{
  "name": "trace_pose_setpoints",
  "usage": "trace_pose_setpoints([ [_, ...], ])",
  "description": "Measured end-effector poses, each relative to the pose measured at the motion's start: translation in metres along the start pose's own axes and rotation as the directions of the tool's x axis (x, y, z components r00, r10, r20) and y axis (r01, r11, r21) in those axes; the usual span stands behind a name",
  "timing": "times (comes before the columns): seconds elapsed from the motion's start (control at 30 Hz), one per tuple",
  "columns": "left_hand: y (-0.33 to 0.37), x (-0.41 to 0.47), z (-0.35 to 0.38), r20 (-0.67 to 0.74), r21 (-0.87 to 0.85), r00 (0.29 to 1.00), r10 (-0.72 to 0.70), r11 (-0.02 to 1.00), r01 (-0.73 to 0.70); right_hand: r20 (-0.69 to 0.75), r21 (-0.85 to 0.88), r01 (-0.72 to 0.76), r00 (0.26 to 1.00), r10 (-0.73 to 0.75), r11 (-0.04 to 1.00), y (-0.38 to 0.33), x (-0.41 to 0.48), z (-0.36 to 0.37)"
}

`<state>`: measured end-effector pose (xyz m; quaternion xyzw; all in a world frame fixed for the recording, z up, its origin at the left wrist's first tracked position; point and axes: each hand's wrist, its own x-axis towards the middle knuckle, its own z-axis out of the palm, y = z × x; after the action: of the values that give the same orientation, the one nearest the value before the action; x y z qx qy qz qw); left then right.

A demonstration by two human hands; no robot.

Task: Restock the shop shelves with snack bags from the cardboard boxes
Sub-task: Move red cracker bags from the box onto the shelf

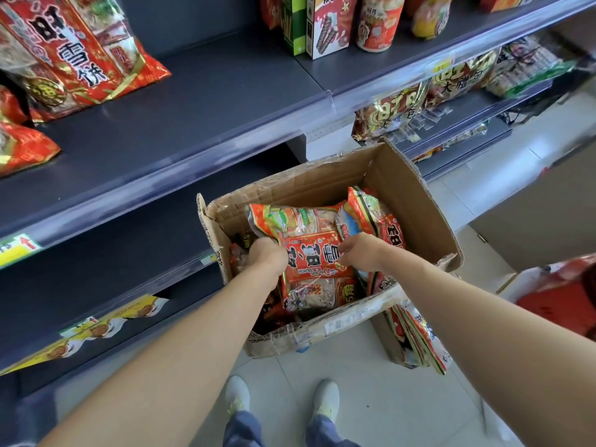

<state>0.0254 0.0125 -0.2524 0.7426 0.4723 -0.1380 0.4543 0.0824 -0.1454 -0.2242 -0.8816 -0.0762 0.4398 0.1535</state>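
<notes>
An open cardboard box [416, 201] stands on the floor in front of the shelves, holding several red snack bags. The topmost red snack bag [311, 256] lies flat in the middle of the box. My left hand [266, 258] grips its left edge and my right hand [359, 254] grips its right edge. More bags lie under it and upright at the box's right side [371, 211]. The dark shelf [180, 117] above has a wide bare stretch, with big red snack bags [64, 53] at its left end.
Boxes and a canister [377, 21] stand on the shelf's right part. Gold-red bags [396, 108] fill a lower shelf at right. Yellow bags [96, 330] lie on a low shelf at left. Flat bags [419, 337] lean beside the box. My shoes [237, 395] are on the tiled floor.
</notes>
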Motion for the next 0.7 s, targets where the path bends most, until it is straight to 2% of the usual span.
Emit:
trace_pose_setpoints([
  [0.07, 0.01, 0.001, -0.006, -0.028, 0.009, 0.994, 0.107, 0.994, -0.107, -0.039, -0.04, 0.027, 0.999, -0.028, 0.999, -0.001, 0.001, -0.005],
  [0.17, 0.026, -0.001, -0.022, -0.052, 0.057, 0.947, 0.318, 0.947, -0.315, -0.101, 0.033, 0.046, 0.994, -0.042, 0.998, -0.005, 0.005, -0.013],
  [0.27, 0.042, -0.011, -0.044, 0.031, 0.176, 0.874, 0.484, 0.859, -0.481, -0.202, 0.125, 0.072, 0.978, -0.046, 0.99, -0.016, 0.008, -0.026],
  [0.33, 0.051, -0.018, -0.061, 0.134, 0.24, 0.81, 0.571, 0.775, -0.585, -0.269, 0.149, 0.116, 0.96, -0.072, 0.982, -0.026, 0.006, -0.038],
  [0.47, 0.071, -0.036, -0.096, 0.318, 0.248, 0.713, 0.625, 0.671, -0.699, -0.266, 0.219, 0.244, 0.946, -0.183, 0.945, -0.049, -0.011, -0.056],
  [0.6, 0.089, -0.053, -0.128, 0.344, 0.3, 0.657, 0.671, 0.585, -0.754, -0.239, 0.389, 0.353, 0.931, -0.277, 0.851, -0.064, -0.03, -0.067],
  [0.7, 0.095, -0.066, -0.15, 0.336, 0.256, 0.653, 0.679, 0.601, -0.757, -0.157, 0.507, 0.355, 0.934, -0.32, 0.785, -0.067, -0.033, -0.073],
])
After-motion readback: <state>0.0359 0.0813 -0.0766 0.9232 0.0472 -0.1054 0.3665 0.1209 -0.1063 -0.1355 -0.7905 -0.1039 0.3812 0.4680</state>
